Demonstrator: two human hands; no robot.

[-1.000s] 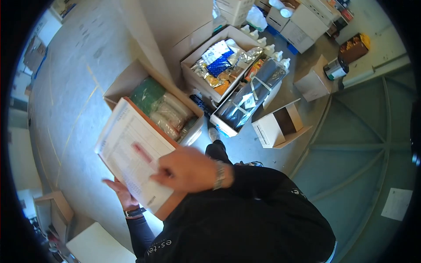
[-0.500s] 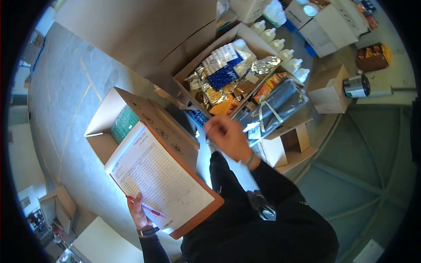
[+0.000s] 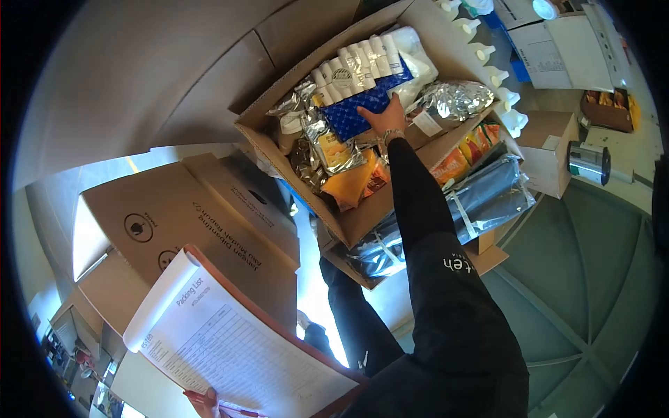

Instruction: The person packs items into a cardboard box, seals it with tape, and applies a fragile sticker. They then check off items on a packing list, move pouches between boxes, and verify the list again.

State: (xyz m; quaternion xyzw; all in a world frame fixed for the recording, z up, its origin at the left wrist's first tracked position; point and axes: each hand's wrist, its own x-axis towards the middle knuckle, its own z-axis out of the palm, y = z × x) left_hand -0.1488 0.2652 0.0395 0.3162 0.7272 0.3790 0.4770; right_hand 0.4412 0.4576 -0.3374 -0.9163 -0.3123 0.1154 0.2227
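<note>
My left hand point(image 3: 202, 403), at the bottom edge, is closed on a brown clipboard point(image 3: 226, 279). Printed sheets headed "Packing List" point(image 3: 230, 341) lie on it, and a pen point(image 3: 240, 411) shows by the fingers. My right hand point(image 3: 385, 120) reaches into a cardboard box point(image 3: 268, 150), thumb and forefinger apart, touching a blue patterned packet point(image 3: 348, 118). Around it are white rolled packets point(image 3: 355, 68), a clear plastic bag point(image 3: 416, 66), silver foil packs point(image 3: 456, 99) and an orange pouch point(image 3: 348, 182). The undersides of the right fingers are hidden.
A closed-sided carton point(image 3: 209, 223) stands left of the box. White jugs point(image 3: 481, 52) line its far right side. Wrapped dark packages point(image 3: 491, 195) and orange packets point(image 3: 460, 157) lie at the right. A smaller carton point(image 3: 550, 150) and a metal cylinder point(image 3: 589, 162) stand further right.
My right hand has moved up and forward into the box, onto the blue packet. The clipboard in my left hand sits lower in view. The view has shifted closer to the box.
</note>
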